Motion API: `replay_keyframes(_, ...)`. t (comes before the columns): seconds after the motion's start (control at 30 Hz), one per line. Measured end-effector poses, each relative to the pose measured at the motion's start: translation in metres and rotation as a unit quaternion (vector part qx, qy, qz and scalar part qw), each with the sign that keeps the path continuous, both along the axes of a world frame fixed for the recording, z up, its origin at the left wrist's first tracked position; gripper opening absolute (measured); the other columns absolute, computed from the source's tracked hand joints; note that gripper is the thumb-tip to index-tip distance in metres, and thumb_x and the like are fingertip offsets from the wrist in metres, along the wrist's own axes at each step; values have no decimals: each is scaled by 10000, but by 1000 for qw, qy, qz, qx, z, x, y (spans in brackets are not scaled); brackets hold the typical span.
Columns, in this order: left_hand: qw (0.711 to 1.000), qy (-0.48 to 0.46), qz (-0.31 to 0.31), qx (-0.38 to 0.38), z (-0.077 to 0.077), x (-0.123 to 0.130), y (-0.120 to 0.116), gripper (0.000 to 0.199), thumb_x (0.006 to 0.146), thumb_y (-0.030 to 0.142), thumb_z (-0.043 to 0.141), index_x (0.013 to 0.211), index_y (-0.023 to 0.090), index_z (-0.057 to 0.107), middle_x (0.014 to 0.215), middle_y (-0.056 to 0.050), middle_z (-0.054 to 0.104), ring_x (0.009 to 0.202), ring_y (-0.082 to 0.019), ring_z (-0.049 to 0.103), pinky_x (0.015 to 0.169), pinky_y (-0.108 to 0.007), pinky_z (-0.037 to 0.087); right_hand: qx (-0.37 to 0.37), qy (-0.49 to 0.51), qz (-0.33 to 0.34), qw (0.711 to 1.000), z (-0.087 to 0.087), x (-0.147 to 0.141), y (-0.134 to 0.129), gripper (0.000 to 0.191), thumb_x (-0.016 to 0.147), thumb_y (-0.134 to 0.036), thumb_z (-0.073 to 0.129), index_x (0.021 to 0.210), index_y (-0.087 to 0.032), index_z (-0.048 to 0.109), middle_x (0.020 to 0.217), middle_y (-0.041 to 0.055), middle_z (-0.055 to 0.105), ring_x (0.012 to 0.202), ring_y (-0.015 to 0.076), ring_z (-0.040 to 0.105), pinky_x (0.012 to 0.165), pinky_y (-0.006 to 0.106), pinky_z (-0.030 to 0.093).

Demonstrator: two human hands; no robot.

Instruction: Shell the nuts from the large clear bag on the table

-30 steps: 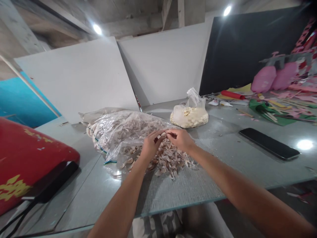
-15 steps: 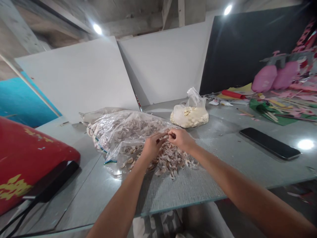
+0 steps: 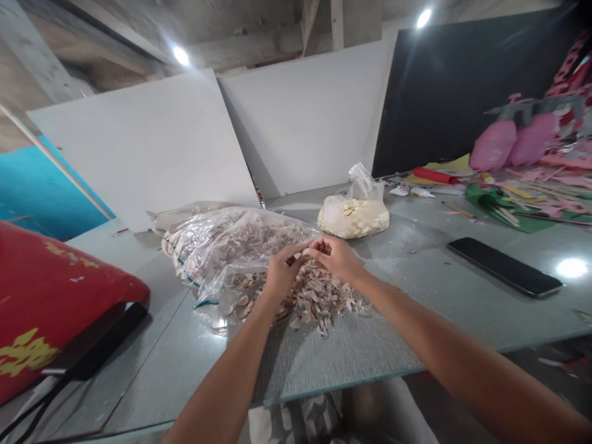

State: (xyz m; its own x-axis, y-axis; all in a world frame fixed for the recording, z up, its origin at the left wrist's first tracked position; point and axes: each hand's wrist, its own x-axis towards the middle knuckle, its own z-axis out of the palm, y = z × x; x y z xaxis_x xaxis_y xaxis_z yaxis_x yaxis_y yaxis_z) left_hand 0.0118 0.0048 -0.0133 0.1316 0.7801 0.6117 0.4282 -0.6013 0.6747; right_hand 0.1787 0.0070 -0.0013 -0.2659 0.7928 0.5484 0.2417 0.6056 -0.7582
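Note:
My left hand (image 3: pixel 280 272) and my right hand (image 3: pixel 339 258) meet fingertip to fingertip over a heap of pale papery garlic skins (image 3: pixel 324 299) on the grey table (image 3: pixel 416 296). Together they pinch a small garlic clove (image 3: pixel 309 252), mostly hidden by the fingers. Just behind and left of my hands lies a large clear plastic bag (image 3: pixel 217 243) full of unpeeled cloves, its mouth spilling toward the heap. Farther back stands a smaller clear bag of peeled white cloves (image 3: pixel 355 216).
A black phone (image 3: pixel 504 267) lies flat to the right. Coloured paper scraps, sticks and pink shapes (image 3: pixel 513 185) crowd the far right. A red case (image 3: pixel 50 302) sits at the left edge. White boards (image 3: pixel 152 148) and a black board (image 3: pixel 462 80) lean behind the table.
My fingers have shifted slightly around the clove; both hands stay over the heap in nearly the same place.

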Motion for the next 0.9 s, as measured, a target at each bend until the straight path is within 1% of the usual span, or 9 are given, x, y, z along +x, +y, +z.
replay_keyframes(0.13,1000,3,-2,14,0,0,-1,273,763,340,613,992,207,680,768,-25,657,587,-106,480,571,-221,384,-31,17,28,999,0,1,1,244,770,-419,554,759,-175,546,650,-17,550,534,95,493,511,211,373)
replay_keyframes(0.3,999,34,-3,34,2,0,-4,251,780,346,596,972,209,682,844,-44,664,631,-116,519,582,-224,389,-32,5,26,999,2,0,1,251,767,-416,563,719,-171,531,613,-24,522,532,98,486,530,219,375)
replay_keyframes(0.37,998,52,-3,40,3,-1,-4,246,790,343,585,971,208,681,842,-45,661,631,-116,521,589,-225,392,-29,-9,32,999,3,0,1,247,776,-405,553,710,-169,523,593,-28,509,533,99,481,540,219,372)
replay_keyframes(0.5,996,83,-4,42,4,-2,-4,256,795,346,578,987,205,671,845,-44,657,601,-107,502,599,-225,392,-38,-16,73,996,5,4,2,251,781,-399,546,698,-167,495,597,-32,495,544,98,486,540,214,365)
replay_keyframes(0.63,995,87,-1,44,5,-1,-5,257,800,342,570,987,200,673,841,-51,650,636,-120,515,610,-228,391,-56,-17,118,991,5,7,5,242,782,-393,541,708,-169,487,614,-31,499,558,101,504,531,208,362)
replay_keyframes(0.7,995,89,7,41,6,0,-5,256,803,328,564,999,204,672,800,-41,643,625,-118,505,608,-228,387,-41,-32,110,993,5,7,5,213,791,-363,530,711,-169,498,606,-33,505,551,98,489,531,205,349)
replay_keyframes(0.77,996,84,19,32,6,0,-5,249,797,305,566,1002,211,672,752,-25,635,605,-112,491,600,-225,385,-13,-56,80,995,5,6,4,177,795,-326,527,712,-170,515,592,-36,504,539,92,454,532,204,328)
replay_keyframes(0.83,997,63,33,16,5,1,-4,243,777,275,577,988,206,675,724,-12,633,591,-107,484,584,-219,386,25,-76,44,996,5,3,3,144,783,-294,545,708,-172,531,603,-32,509,555,95,434,546,208,318)
replay_keyframes(0.9,999,25,42,-7,4,2,-3,243,743,238,595,967,191,677,705,-5,630,571,-99,478,557,-210,384,63,-82,21,994,6,1,1,112,766,-262,564,704,-172,543,647,-18,531,602,104,447,581,217,326)
